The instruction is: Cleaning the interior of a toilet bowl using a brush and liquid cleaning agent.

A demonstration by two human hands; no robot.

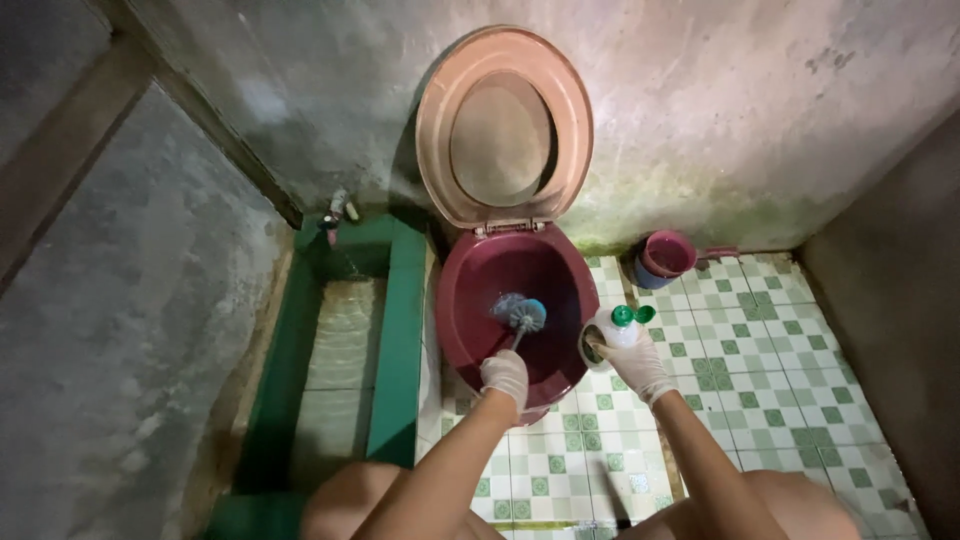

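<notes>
the left hand (505,375), in a white glove, has its fingers wrapped tight around the thin handle of a toilet brush (520,315). the brush runs up and away from the fingers, and tips a little to the right, so its long line goes from the glove near the front edge of the bowl to the blue and grey bristle head down in the middle of the bowl. the toilet bowl (470,300) is dark red and sits right in front of the person, with its pink lid (505,130) standing straight up against the grey wall. the left hand is the one over the bowl. the right hand (640,365), gloved too, is just beside the bowl's right edge, above the floor, and its fingers are closed around a white bottle (612,335). the bottle is tipped, with its green cap (624,316) flipped open and pointing up and away from the person. it has a dark round label on the side next to the bowl, too small to tell more. the brush head lies to the left of the bottle, near it but not touching. behind the bottle, by the wall, stands a small pink bucket (665,255) on the green and white tile floor (760,390). to the left of the bowl is a green tiled basin (400,340) with a little tap (335,215) above it.
</notes>
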